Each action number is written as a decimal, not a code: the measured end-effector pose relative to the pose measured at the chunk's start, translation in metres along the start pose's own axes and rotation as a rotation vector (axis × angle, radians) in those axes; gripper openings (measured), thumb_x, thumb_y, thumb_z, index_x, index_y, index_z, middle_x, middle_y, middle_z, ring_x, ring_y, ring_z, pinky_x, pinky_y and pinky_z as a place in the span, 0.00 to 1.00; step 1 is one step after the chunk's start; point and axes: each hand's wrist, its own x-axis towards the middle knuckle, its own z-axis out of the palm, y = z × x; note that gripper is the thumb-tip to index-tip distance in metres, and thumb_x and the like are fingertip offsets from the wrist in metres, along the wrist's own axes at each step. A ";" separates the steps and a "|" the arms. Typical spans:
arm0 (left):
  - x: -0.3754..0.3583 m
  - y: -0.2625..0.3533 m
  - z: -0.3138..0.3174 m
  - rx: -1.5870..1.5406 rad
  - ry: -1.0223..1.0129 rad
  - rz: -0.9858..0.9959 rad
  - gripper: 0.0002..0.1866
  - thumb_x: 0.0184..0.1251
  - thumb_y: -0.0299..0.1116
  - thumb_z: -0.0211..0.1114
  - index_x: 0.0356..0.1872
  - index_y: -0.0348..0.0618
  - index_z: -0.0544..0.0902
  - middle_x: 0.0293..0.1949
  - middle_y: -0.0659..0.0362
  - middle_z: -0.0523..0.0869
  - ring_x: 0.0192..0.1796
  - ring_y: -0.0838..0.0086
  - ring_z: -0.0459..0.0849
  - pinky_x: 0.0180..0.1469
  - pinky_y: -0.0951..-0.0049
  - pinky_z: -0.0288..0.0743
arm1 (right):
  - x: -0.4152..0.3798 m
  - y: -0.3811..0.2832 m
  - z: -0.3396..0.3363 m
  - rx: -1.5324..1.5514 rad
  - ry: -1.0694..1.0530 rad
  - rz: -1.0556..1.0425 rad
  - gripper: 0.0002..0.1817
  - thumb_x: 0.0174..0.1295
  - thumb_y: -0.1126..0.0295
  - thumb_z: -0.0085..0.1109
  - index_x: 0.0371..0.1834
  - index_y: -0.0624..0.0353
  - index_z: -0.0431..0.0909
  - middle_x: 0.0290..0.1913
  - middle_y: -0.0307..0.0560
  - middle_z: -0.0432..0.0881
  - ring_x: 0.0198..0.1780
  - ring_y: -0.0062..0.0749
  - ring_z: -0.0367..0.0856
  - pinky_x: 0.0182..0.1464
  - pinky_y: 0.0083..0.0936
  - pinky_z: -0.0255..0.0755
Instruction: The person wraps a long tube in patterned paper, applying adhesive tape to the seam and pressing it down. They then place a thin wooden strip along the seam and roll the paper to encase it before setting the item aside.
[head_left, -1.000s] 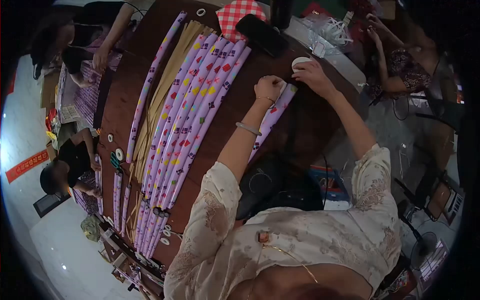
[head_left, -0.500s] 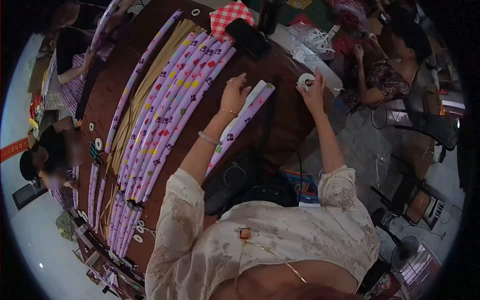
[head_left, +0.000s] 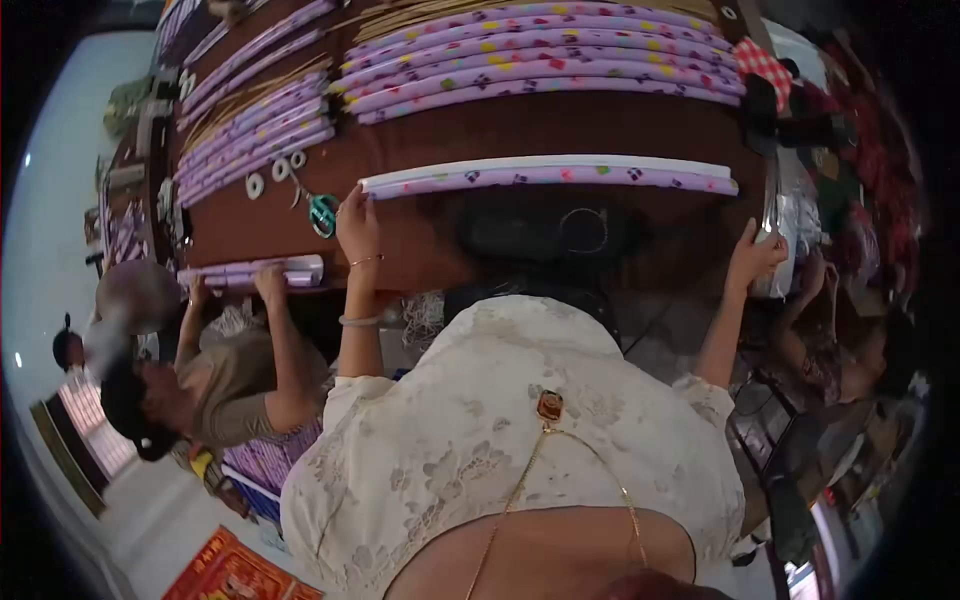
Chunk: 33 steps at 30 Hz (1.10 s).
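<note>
A long purple patterned paper roll [head_left: 550,178], with a white strip along its far side, lies crosswise on the table in front of me. My left hand [head_left: 357,228] is closed at its left end, the fingertips pinching the edge. Off the roll's right end, by the table's edge, my right hand [head_left: 755,260] is curled around a white tape roll [head_left: 764,236], which is mostly hidden by the fingers. Green-handled scissors [head_left: 322,214] lie left of my left hand, close to two white tape rings [head_left: 255,186].
Several finished purple rolls [head_left: 550,70] lie at the back, with a shorter bundle [head_left: 255,130] to the left. A co-worker's hands hold another roll [head_left: 250,272] at left. A black phone [head_left: 760,98] and red checked cloth [head_left: 762,70] sit at right.
The view has turned, so the roll now lies crosswise. My left hand has gone from the roll's side to its left end. My right hand still holds the tape.
</note>
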 end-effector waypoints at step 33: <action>0.092 -0.051 0.050 0.200 -0.614 -0.217 0.24 0.29 0.42 0.77 0.29 0.41 0.77 0.30 0.51 0.83 0.37 0.56 0.82 0.39 0.62 0.75 | -0.025 -0.292 0.018 0.271 -1.130 -0.608 0.12 0.41 0.56 0.66 0.22 0.49 0.77 0.30 0.39 0.73 0.36 0.35 0.75 0.44 0.36 0.60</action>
